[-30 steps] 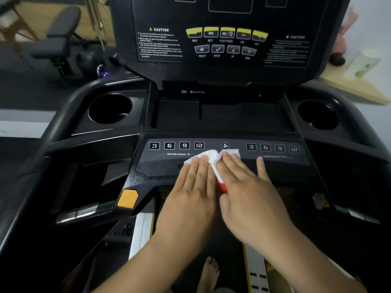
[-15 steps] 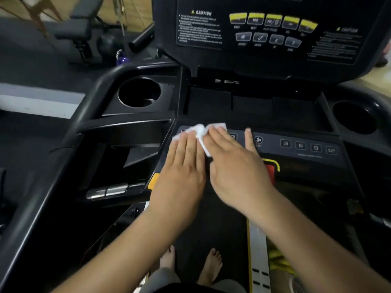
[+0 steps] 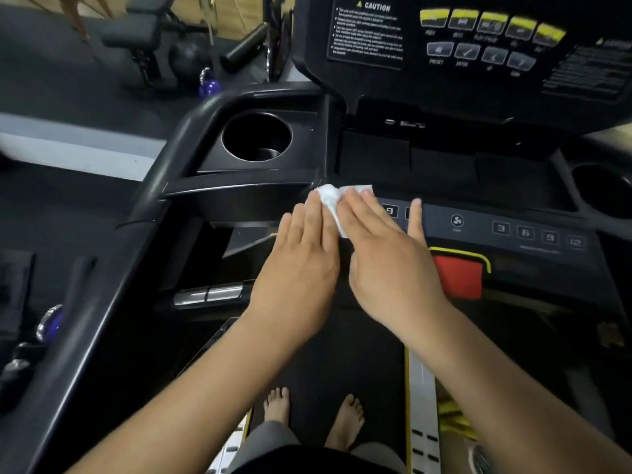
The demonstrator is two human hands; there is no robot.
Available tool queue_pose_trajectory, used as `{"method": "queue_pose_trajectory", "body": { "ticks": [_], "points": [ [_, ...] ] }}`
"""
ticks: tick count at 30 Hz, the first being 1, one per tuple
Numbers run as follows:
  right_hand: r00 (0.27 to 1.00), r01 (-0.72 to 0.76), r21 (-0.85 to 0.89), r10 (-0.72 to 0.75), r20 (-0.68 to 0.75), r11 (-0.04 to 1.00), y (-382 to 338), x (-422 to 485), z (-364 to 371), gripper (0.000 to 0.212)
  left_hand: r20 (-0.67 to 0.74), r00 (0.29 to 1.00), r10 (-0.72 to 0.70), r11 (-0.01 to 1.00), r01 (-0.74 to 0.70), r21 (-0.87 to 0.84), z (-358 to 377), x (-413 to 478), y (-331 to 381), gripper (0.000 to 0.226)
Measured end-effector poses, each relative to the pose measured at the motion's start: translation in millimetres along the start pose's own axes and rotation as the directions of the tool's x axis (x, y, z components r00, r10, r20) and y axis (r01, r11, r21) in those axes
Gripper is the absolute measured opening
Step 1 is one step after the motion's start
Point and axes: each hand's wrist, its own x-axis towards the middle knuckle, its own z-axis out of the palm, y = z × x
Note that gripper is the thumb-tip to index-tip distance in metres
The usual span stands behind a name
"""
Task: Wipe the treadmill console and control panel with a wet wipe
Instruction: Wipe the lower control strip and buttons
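Wiping at left end of control panel (image 3: 478, 236); left hand (image 3: 301, 265) and right hand (image 3: 386, 265) press wet wipe (image 3: 329, 196) with straight fingers, gripping nothing; next, probably sweep right toward fan key (image 3: 457, 221).

Me, off my own head cam: my left hand (image 3: 301, 265) and right hand (image 3: 393, 268) are bare. My left forearm (image 3: 205, 388) and right forearm (image 3: 513, 405) are bare too, right back to the edge of the shot. My fingernails (image 3: 416, 202) look short, but it's kinda blurry up there. Down below, my left foot (image 3: 277, 405) and right foot (image 3: 345, 422) are bare, toes showing. I'm in grey trousers (image 3: 270, 439), plain fabric, reaching about to the ankles. At the very bottom there's a strip of black cloth (image 3: 307, 461), but too little of it shows to tell what garment it is.
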Motion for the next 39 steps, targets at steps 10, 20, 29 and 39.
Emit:
{"method": "queue_pose_trajectory", "body": {
  "ticks": [10, 20, 29, 39],
  "points": [
    [0.988, -0.070, -0.010, 0.068, -0.136, 0.997, -19, -52, 40, 0.066, -0.152, 0.984, 0.089, 0.984, -0.110, -0.139, 8, -58, -30, 0.050],
    [0.877, -0.108, 0.121, 0.152, -0.456, 0.987, -60, -57, 71, 0.042, -0.376, 0.913, 0.161, 0.969, -0.217, -0.114, 24, -60, -34, 0.033],
    [0.911, -0.241, -0.115, 0.183, -0.370, 0.964, 0, -69, 43, 0.043, -0.413, 0.847, 0.335, 0.901, -0.417, -0.123, 32, -19, 9, 0.036],
    [0.913, -0.148, -0.094, 0.099, -0.396, 0.985, -12, -66, 58, 0.046, -0.382, 0.865, 0.326, 0.932, -0.362, -0.025, 21, -19, -16, 0.032]
  ]
}}
